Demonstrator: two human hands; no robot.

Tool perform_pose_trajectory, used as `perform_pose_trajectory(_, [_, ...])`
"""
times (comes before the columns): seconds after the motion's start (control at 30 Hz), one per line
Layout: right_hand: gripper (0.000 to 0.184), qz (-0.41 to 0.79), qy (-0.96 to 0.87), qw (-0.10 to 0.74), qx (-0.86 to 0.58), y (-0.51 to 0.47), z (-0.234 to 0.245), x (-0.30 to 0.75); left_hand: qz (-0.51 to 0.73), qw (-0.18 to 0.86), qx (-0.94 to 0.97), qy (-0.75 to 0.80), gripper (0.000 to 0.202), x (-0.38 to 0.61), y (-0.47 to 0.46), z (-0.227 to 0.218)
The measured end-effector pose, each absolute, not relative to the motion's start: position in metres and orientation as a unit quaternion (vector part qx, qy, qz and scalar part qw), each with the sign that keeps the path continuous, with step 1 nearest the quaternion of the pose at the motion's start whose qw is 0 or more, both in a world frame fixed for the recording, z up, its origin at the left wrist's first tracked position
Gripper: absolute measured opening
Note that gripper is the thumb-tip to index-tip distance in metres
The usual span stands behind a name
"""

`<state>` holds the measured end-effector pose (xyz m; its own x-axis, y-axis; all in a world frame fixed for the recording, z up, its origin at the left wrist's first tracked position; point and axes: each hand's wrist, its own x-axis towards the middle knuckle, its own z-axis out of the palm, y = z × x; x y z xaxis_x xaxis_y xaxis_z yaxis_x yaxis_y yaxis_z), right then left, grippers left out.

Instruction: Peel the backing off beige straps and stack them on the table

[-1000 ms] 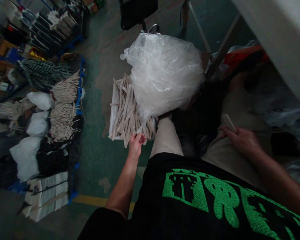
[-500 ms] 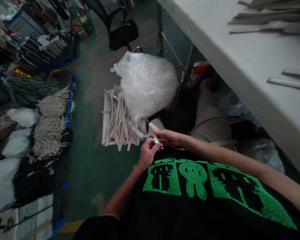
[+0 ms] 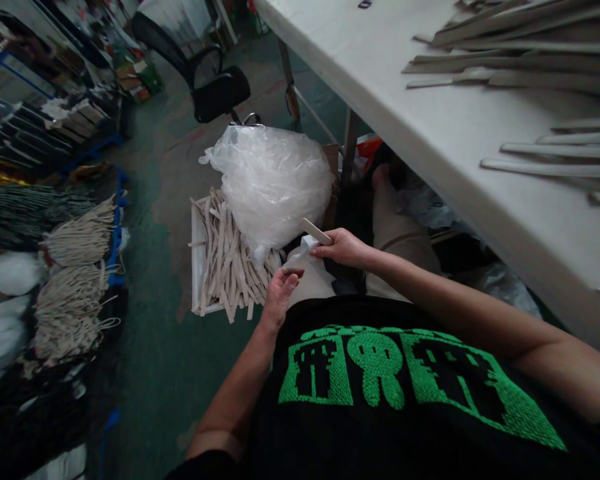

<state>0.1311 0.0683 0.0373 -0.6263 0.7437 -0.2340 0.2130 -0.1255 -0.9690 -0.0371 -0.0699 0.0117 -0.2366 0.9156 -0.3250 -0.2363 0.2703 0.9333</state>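
Observation:
My right hand [image 3: 347,248] grips a flat beige strip [image 3: 316,231] between thumb and fingers, and its rounded end points up and to the left. A crumpled white piece [image 3: 307,244], thin like film or paper, lies against the same fingertips. My left hand [image 3: 279,293] is lower and to the left, apart from the strip. Its fingers are half curled and the thumb stands a little off them; nothing shows between them. Just beyond it is a white box [image 3: 196,267] full of loose beige strips [image 3: 229,257], partly covered by a big clear plastic bag [image 3: 277,180].
A pale table [image 3: 380,100] on my right bears several grey-beige strips [image 3: 530,57]. A black office chair [image 3: 220,90] stands ahead. Bundles of beige cords [image 3: 70,307] and white bags [image 3: 10,273] lie to the left, beside the green floor [image 3: 153,373].
My hands, together before, have come apart; the right moved up and right with the strip, while the left drew slightly away. The view has shifted right, showing more of the tabletop.

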Motion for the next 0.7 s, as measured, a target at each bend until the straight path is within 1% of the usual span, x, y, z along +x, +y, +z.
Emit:
perform_pose_trajectory(0.13, [0.037, 0.616, -0.662, 0.193, -0.381, 0.068, 0.033, 0.128, 0.561, 0.594, 0.250, 0.520, 0.047, -0.020, -0.038, 0.016])
perform_pose_trajectory(0.3, [0.034, 0.556, -0.704, 0.217, -0.386, 0.074, 0.027, 0.130, 0.545, 0.629, 0.206, 0.515, 0.041, -0.009, -0.026, 0.007])
perform_pose_trajectory(0.47, [0.036, 0.530, -0.724, 0.204, -0.392, 0.085, 0.027, 0.136, 0.484, 0.662, 0.220, 0.528, 0.037, -0.009, -0.032, 0.001])
perform_pose_trajectory(0.6, [0.028, 0.499, -0.756, 0.184, -0.381, 0.090, 0.028, 0.135, 0.430, 0.685, 0.253, 0.531, 0.029, -0.010, -0.030, -0.003])
perform_pose_trajectory(0.7, [0.024, 0.489, -0.766, 0.167, -0.383, 0.091, 0.027, 0.133, 0.381, 0.706, 0.285, 0.525, 0.028, -0.011, -0.028, -0.007])
